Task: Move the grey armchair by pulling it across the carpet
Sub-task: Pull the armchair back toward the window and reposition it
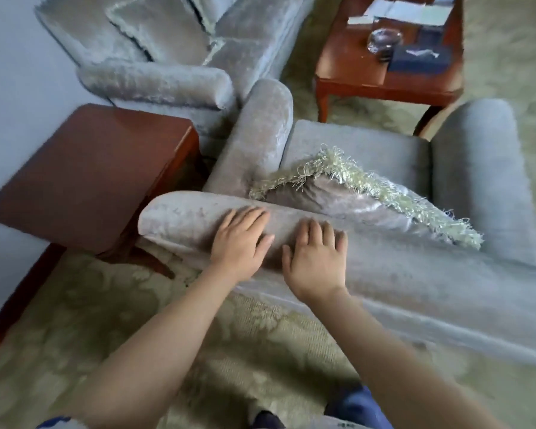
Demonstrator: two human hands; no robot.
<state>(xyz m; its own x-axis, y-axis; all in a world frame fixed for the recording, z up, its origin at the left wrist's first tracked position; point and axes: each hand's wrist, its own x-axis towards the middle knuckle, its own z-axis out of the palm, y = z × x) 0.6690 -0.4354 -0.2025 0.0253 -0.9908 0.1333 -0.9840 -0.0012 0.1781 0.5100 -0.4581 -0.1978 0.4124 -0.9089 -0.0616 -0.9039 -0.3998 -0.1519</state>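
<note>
The grey armchair (399,267) stands in front of me, seen from behind and above, on the pale green patterned carpet (75,329). My left hand (240,239) lies on the top of its backrest, fingers hooked over the far edge. My right hand (316,261) rests just beside it on the same backrest top, fingers spread and bent over the edge. A fringed grey cushion (353,199) leans on the seat against the backrest. The chair's left armrest (257,140) and right armrest (480,174) are both in view.
A dark wooden side table (87,178) stands at the left, close to the chair's corner. A second grey armchair (174,57) with cushions sits behind it by the wall. A wooden coffee table (365,75) with a glass ashtray and boxes is at the back right.
</note>
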